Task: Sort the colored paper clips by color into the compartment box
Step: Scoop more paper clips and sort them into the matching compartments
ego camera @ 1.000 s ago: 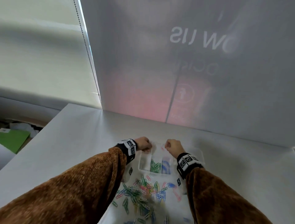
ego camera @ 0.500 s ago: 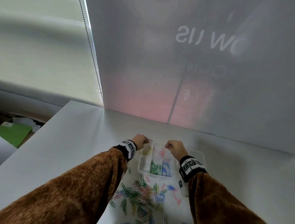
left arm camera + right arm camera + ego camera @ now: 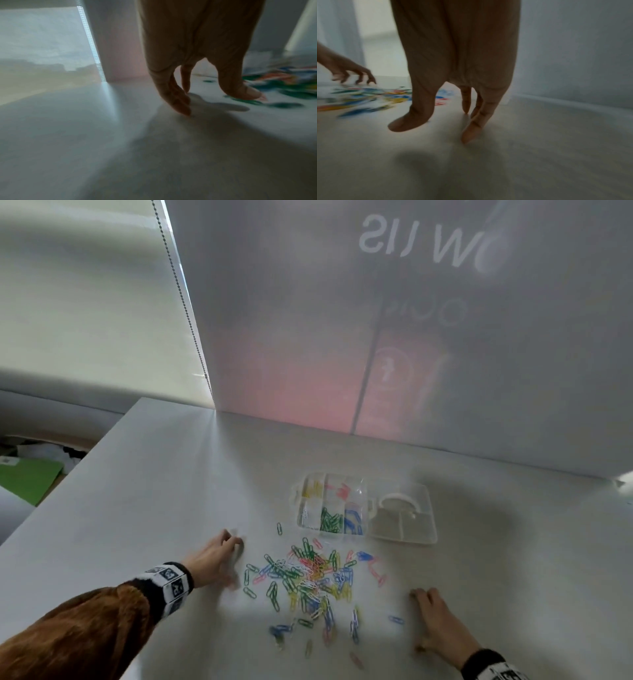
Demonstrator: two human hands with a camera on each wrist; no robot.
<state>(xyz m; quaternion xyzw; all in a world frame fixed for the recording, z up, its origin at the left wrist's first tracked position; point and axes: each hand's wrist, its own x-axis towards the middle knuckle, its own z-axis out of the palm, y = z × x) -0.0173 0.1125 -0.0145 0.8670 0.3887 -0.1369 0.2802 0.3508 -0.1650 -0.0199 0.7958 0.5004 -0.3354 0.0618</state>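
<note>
A loose pile of colored paper clips (image 3: pixel 308 580) lies on the white table, blurred in the wrist views (image 3: pixel 281 82) (image 3: pixel 363 98). Beyond it stands the clear compartment box (image 3: pixel 330 505), lid (image 3: pixel 404 518) flipped open to its right. Yellow, pink, white, green and blue clips sit in separate compartments. My left hand (image 3: pixel 215 559) hovers left of the pile, fingers relaxed and empty (image 3: pixel 205 97). My right hand (image 3: pixel 435 625) is low at the pile's right, fingers hanging down, holding nothing (image 3: pixel 436 121).
A translucent white panel (image 3: pixel 376 320) rises behind the table's far edge. The table's left edge (image 3: pixel 68 474) drops to a green sheet (image 3: pixel 27 477) and clutter below. A window blind with a bead chain (image 3: pixel 178 292) is at the back left.
Both hands have left the compartment box and drawn back toward me, now spread to either side of the clip pile. The head view has tilted up.
</note>
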